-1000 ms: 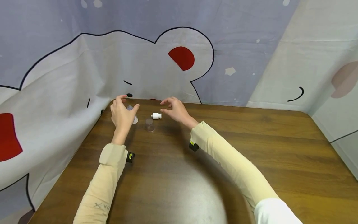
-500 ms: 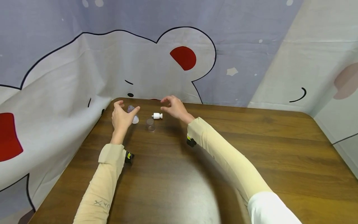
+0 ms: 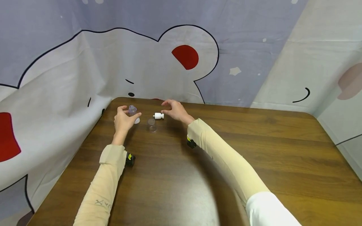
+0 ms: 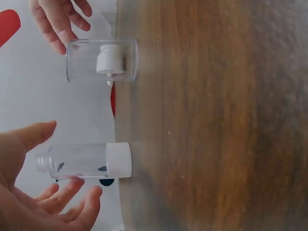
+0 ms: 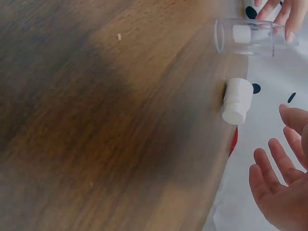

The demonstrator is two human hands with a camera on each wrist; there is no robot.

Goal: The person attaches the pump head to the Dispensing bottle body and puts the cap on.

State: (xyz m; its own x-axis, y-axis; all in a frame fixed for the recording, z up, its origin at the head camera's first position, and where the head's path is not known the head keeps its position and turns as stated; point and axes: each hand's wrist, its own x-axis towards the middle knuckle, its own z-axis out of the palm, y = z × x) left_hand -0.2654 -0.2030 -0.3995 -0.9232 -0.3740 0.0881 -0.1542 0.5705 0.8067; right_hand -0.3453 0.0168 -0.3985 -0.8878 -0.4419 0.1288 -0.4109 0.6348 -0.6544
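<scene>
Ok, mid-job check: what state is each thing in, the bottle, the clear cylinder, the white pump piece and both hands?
Clear bottle: upright on its white base, neck bare.
Clear cylinder: standing on end; which end is open isn't clear.
White pump piece: lying on its side.
Left hand: beside the bottle, thumb off it.
Right hand: near the pump piece, holding nothing.

Table [image 3: 158,163]: under the cup [image 3: 152,125].
Bottle [image 4: 82,161]: upright, left of the cup, slightly behind.
Pump cap [image 3: 159,116]: on its side, behind the cup, rightward.
Left hand [image 3: 123,121]: left of the cup (bottle between thumb and fingers).
Right hand [image 3: 177,111]: behind and right of the cup, near the pump cap.
Curtain [image 3: 135,59]: behind the cup, past the table.
</scene>
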